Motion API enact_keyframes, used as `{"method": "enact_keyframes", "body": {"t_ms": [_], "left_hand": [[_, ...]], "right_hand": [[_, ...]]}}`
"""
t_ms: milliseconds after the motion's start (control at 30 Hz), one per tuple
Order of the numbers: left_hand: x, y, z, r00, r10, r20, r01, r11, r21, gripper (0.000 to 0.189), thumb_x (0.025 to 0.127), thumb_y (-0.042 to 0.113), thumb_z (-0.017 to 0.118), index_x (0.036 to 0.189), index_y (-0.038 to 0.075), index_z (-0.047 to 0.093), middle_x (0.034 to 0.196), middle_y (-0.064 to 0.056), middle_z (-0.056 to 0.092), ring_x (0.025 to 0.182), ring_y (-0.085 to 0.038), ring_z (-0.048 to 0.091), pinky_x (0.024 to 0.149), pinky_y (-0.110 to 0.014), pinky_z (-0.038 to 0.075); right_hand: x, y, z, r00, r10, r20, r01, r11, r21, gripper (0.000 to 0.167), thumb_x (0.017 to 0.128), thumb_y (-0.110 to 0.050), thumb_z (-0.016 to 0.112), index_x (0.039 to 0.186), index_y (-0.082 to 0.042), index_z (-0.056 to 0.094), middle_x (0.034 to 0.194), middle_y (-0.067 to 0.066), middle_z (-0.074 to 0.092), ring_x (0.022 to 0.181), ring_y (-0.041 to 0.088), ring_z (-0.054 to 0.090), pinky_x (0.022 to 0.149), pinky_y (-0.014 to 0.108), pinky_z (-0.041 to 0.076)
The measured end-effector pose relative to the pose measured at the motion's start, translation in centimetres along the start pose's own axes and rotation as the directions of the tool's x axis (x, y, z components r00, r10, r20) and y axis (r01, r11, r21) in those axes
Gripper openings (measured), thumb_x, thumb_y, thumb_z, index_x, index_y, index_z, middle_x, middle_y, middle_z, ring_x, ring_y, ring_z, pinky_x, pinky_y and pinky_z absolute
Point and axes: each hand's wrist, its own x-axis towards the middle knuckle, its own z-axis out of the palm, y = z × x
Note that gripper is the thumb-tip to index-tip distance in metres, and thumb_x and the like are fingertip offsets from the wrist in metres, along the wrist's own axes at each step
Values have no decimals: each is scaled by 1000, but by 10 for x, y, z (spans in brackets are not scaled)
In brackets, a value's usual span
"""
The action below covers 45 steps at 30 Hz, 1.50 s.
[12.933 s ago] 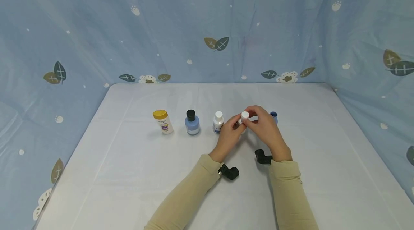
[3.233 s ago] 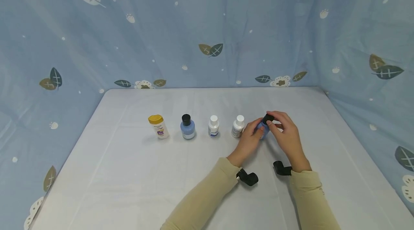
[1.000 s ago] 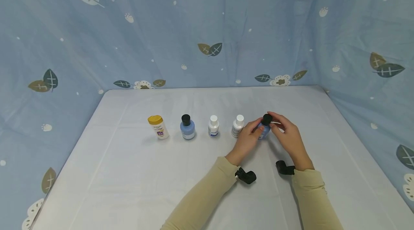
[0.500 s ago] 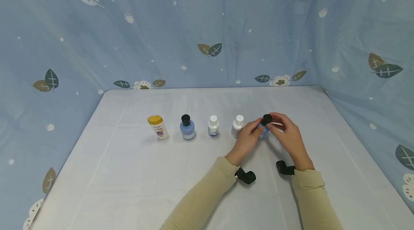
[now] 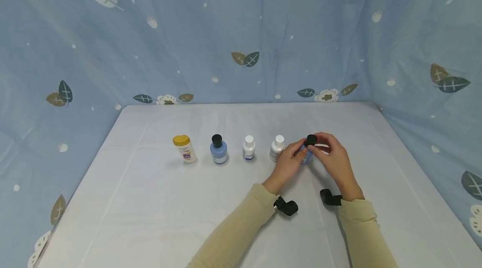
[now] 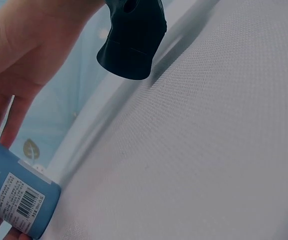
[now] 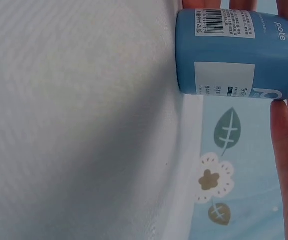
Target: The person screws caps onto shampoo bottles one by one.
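My left hand (image 5: 287, 162) grips the body of a small blue bottle (image 5: 306, 158) at the right end of a row of bottles. On top of it sits a black cap (image 5: 311, 140), pinched between the thumb and fingers of my right hand (image 5: 334, 157). In the left wrist view the blue bottle (image 6: 21, 195) shows a barcode label, with fingers behind it. The right wrist view has the same bottle (image 7: 224, 50) with its base right at the cloth; the cap is out of frame there. Just left of my left hand stands a white-capped bottle (image 5: 277, 148).
Further left along the row stand another white bottle (image 5: 248, 148), a blue bottle with a black cap (image 5: 219, 149) and a white bottle with a yellow cap (image 5: 185, 149). A white cloth (image 5: 150, 209) covers the table. Behind it hangs a blue patterned curtain (image 5: 188, 29).
Earlier both hands were at the neighbouring white bottle, while the blue one stood uncapped. Since then they moved right to the blue bottle, now capped. Lately the right fingers shift slightly around the cap.
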Motion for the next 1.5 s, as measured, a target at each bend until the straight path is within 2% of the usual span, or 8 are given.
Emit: {"method": "enact_keyframes", "body": {"t_ms": [133,200,300,567,867,1067,1333,1500], "left_hand": [[-1,0,0,1000,3,-2,-3,1000,4,40,92,36,47,130,25,48,121,9,51,112,-3,43,92,-24,35],[-1,-1,1,1000,5,-2,-5,1000,8,40,92,35,47,131,24,48,121,9,51,112,-3,44,92,-25,36],[-1,-1,1,1000,0,-1,0,1000,14,40,92,36,47,130,25,47,121,10,51,112,-2,44,92,-25,36],[-3,-4,2,1000,11,5,-11,1000,-18,40,92,37,45,131,27,46,123,8,50,112,-4,44,91,-25,37],[-3,-4,4,1000,19,4,-18,999,-32,39,92,36,46,130,27,47,122,7,51,112,-4,44,92,-24,36],[-3,-4,3,1000,25,4,-25,999,-32,40,92,37,47,130,26,47,122,6,51,112,-4,45,91,-24,36],[-2,-4,1,1000,28,9,-28,999,-22,41,92,37,46,131,26,45,124,6,50,113,-4,44,92,-23,36],[-2,-3,1,1000,20,9,-20,1000,-23,41,92,37,46,132,26,45,123,7,50,114,-3,43,93,-22,35]], "right_hand": [[1,15,6,999,-19,-44,13,992,-127,46,79,-42,64,122,-31,50,113,-9,52,99,9,52,77,21,44],[-1,-3,3,1000,-4,-26,1,995,-95,46,79,-38,65,122,-27,51,114,-6,52,101,12,51,80,25,44],[-2,-12,1,1000,-16,-10,15,996,-92,46,79,-38,65,122,-28,51,113,-7,52,101,11,51,81,21,43],[-8,-52,-11,996,-6,90,12,998,-63,52,82,-30,64,128,-17,47,117,1,50,106,17,48,84,34,43],[-10,-49,-14,988,-117,101,123,991,-53,47,88,-9,55,132,-21,45,124,1,51,106,17,50,84,10,37],[-10,-49,-15,995,-71,63,73,997,-30,42,88,-11,56,128,-21,50,123,1,52,104,16,51,81,12,40],[-8,-45,-15,996,-68,53,68,998,-2,40,88,-16,57,127,-19,51,120,3,53,106,17,51,82,28,44],[-8,-46,-15,997,-60,57,61,998,-6,39,87,-19,58,125,-17,52,120,4,53,106,18,51,82,27,44]]}}
